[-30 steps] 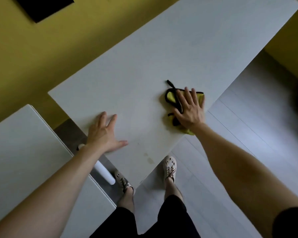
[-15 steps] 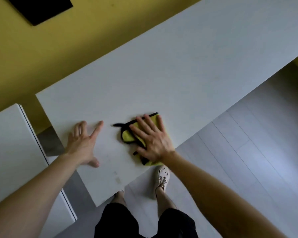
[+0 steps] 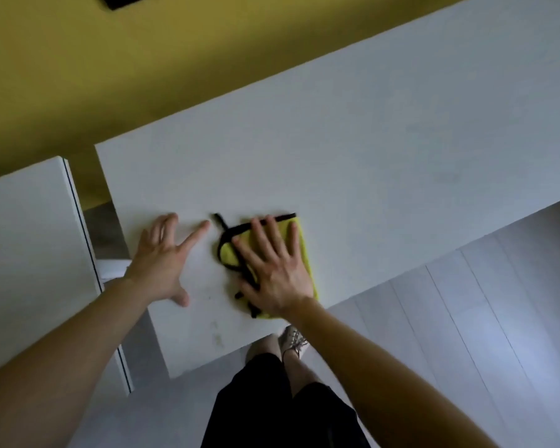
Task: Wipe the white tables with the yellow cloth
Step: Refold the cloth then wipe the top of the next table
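Observation:
A yellow cloth [image 3: 302,245] with black edging and a black loop lies on the long white table [image 3: 353,150], near its front edge and left end. My right hand [image 3: 272,270] presses flat on the cloth with spread, straight fingers and covers most of it. To its left, my left hand [image 3: 164,260] rests on the bare tabletop, fingers spread, a short gap from the cloth's loop. A few small brownish marks [image 3: 217,334] show on the table in front of my hands.
A second white table [image 3: 23,253] stands at the left, with a narrow gap between the two. A yellow wall [image 3: 143,76] runs behind them. Pale floorboards [image 3: 466,318] lie at the right. My legs and a shoe [image 3: 293,339] stand at the table's front edge.
My right hand slid the cloth leftward along the table toward its left end, close to my left hand. The left hand stayed planted on the tabletop.

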Motion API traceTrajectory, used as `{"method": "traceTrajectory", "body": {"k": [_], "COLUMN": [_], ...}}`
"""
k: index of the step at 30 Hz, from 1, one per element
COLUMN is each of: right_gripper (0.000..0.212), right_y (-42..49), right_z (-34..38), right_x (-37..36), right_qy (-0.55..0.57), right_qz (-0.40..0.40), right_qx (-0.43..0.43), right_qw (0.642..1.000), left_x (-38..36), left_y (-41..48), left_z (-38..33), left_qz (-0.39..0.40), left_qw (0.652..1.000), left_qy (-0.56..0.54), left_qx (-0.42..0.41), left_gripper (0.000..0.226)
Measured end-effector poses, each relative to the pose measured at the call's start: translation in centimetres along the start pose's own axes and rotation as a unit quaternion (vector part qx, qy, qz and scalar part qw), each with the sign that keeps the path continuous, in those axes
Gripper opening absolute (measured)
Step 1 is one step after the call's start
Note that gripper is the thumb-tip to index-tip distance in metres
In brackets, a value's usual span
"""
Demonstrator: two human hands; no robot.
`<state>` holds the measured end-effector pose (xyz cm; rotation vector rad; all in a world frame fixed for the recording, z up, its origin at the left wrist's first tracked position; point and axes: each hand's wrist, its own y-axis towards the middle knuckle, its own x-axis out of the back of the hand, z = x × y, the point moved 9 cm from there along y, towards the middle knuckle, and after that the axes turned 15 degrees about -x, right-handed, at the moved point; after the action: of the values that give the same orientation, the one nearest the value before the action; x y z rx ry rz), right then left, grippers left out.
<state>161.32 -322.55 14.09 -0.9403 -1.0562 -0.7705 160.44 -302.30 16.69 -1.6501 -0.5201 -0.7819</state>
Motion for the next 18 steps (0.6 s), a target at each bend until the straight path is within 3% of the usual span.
{"method": "traceTrajectory", "body": {"k": [2, 5, 8, 12, 15, 18], "right_gripper": [0.092, 0.091, 0.088, 0.084, 0.083, 0.084], "right_y": [-0.6, 2.8, 9.3, 14.3, 13.7, 11.7], "right_z": [3.3, -1.9, -15.0, -27.4, -25.1, -14.6], "right_x": [-1.1, 0.5, 4.2, 8.2, 8.1, 5.3], "right_qy": [-0.015, -0.002, 0.021, 0.03, 0.027, 0.027], "right_qz": [0.015, -0.025, -0.071, -0.067, -0.088, -0.071], "right_qx": [0.077, 0.092, -0.092, -0.281, -0.304, -0.155], "right_qw": [0.997, 0.995, 0.993, 0.957, 0.948, 0.985], "left_x": [0.6, 3.0, 6.4, 9.7, 11.5, 12.2], "left_y": [-0.1, 0.8, 2.9, 5.9, 8.4, 10.5], "left_z": [-0.3, -0.2, 1.0, 2.2, 2.5, 2.9], "left_qz": [0.001, 0.007, -0.01, -0.044, -0.057, -0.059], "left_qw": [1.0, 1.0, 1.0, 0.999, 0.996, 0.996], "left_qy": [0.012, 0.022, 0.019, -0.022, -0.053, -0.044], "left_qx": [0.003, -0.008, -0.021, 0.02, 0.043, 0.058], "left_gripper": [0.165, 0.138, 0.118, 0.136, 0.152, 0.162]}}
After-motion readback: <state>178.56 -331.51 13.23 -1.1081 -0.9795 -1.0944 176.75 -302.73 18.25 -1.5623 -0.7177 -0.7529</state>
